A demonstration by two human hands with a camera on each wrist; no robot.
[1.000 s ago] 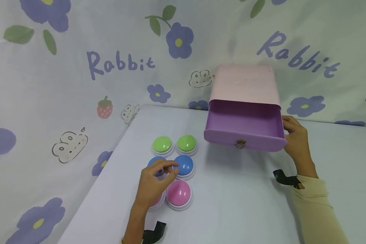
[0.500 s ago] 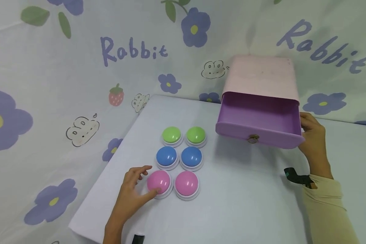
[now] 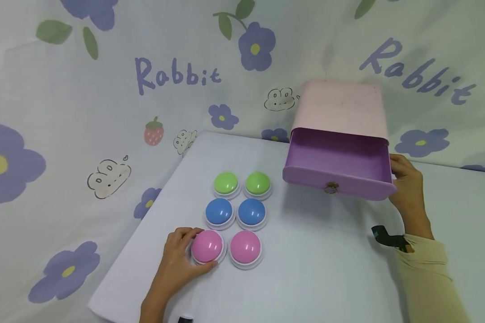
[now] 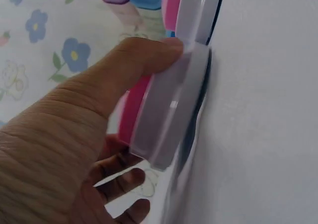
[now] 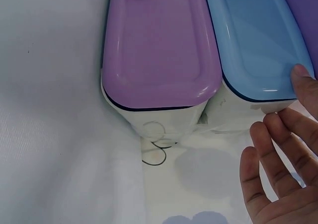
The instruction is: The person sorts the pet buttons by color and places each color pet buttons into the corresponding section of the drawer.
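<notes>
My left hand (image 3: 175, 262) holds the left pink dome button (image 3: 207, 246) by its white rim. In the left wrist view, my thumb lies on the rim of this pink button (image 4: 166, 110), with fingers at the far side; its base looks slightly tilted against the tabletop. The other pink button (image 3: 245, 247) stands right beside it. At the right, my right hand (image 3: 406, 184) rests against the side of a pink drawer cabinet (image 3: 341, 107). In the right wrist view, the thumb touches the blue drawer's (image 5: 263, 40) front corner, and loosely bent fingertips meet the cabinet's side.
Two blue buttons (image 3: 252, 211) and two green buttons (image 3: 257, 183) form rows behind the pink ones. The cabinet's top purple drawer (image 3: 339, 157) is pulled out, its inside visible. Below the blue drawer is another purple drawer (image 5: 164, 45). A patterned cloth (image 3: 169, 40) hangs behind the white table (image 3: 307, 269).
My left hand has come from over the blue buttons down to the left pink button, spread around it, and taken hold of it. The right hand stays at the cabinet's side.
</notes>
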